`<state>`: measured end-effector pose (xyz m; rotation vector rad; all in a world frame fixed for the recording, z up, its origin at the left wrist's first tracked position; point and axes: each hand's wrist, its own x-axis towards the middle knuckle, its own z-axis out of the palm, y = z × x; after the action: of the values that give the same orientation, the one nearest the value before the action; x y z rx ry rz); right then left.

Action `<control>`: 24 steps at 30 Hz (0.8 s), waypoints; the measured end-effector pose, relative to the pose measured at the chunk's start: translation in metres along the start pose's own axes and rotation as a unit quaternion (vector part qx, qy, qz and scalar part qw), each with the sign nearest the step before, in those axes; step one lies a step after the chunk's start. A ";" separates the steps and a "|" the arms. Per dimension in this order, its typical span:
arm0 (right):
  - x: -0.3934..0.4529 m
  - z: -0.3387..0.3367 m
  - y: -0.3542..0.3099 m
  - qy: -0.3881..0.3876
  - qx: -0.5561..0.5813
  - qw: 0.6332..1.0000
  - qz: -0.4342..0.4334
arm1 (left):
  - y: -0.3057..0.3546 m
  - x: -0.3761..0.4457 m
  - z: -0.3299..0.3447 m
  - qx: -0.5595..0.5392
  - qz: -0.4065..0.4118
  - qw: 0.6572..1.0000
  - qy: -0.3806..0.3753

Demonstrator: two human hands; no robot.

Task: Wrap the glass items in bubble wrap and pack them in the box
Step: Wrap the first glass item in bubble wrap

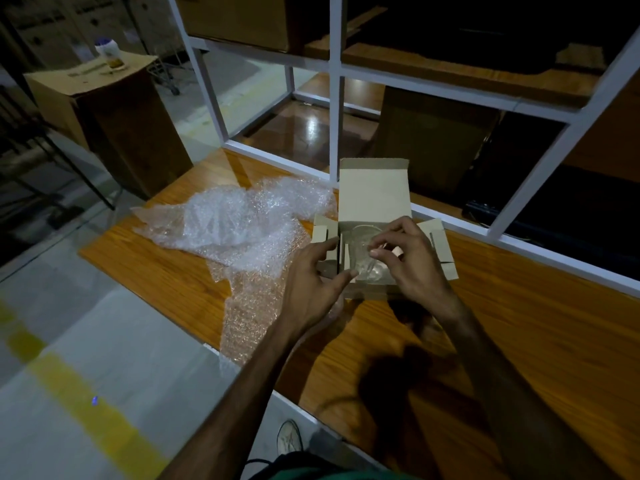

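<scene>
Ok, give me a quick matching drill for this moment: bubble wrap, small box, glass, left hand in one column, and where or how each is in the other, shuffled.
Things:
1. bubble wrap
2. small box
3. glass
4. left hand

States:
A. inside the box, not wrapped
B. at the box's left wall, fingers spread
C. lid up, flaps out
D. spread crumpled on the wooden table, left of the box

Pairs: 1-D, 2-C, 3-A, 4-B
</scene>
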<state>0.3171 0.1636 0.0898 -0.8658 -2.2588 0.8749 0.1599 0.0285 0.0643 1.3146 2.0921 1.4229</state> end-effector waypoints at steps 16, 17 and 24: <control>-0.005 0.035 -0.057 -0.124 0.166 0.978 0.028 | -0.019 -0.033 -0.035 -0.157 -0.107 0.981 0.033; -0.006 0.042 -0.059 -0.146 0.170 0.974 0.043 | -0.022 -0.035 -0.038 -0.159 -0.108 0.981 0.038; -0.007 0.091 -0.069 -0.159 0.173 0.969 0.071 | -0.040 -0.045 -0.062 -0.170 -0.121 0.976 0.065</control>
<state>0.2342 0.0853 0.0815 -0.7743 -2.2206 1.5167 0.1227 -0.0479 0.0487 0.8271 1.8960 1.6980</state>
